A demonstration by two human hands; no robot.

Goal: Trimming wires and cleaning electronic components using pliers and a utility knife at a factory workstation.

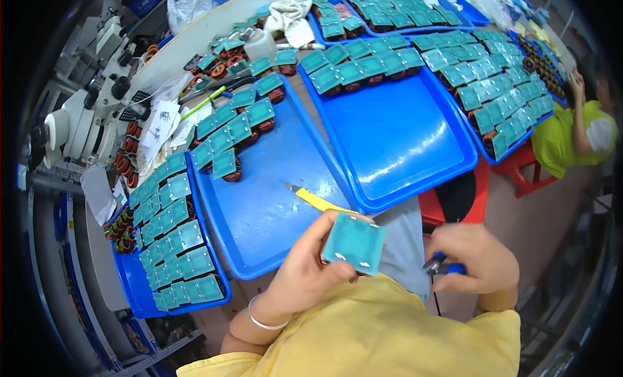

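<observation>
My left hand (308, 260) is closed around a coil with a square teal plate (355, 242), the plate turned up toward me. Dark reddish winding shows under its edge. To the right, my right hand (477, 257) is wrapped round blue-handled cutters (441, 266), with the hand blurred by motion. The cutters' dark jaws point left toward the coil, apart from it. Just beyond my left hand, a yellow-handled tweezer-like tool (318, 200) lies in a blue tray (259, 247). Several more teal-plated coils (224, 140) stand at that tray's far end.
A second blue tray (396, 143) holds teal-plated coils along its far end. Filled trays stand left (224, 292), right (454, 111) and back. Microscopes (71, 127), papers (159, 127) and a white cloth (289, 20) line the bench. A co-worker (577, 133) sits at the right, near a red stool (519, 169).
</observation>
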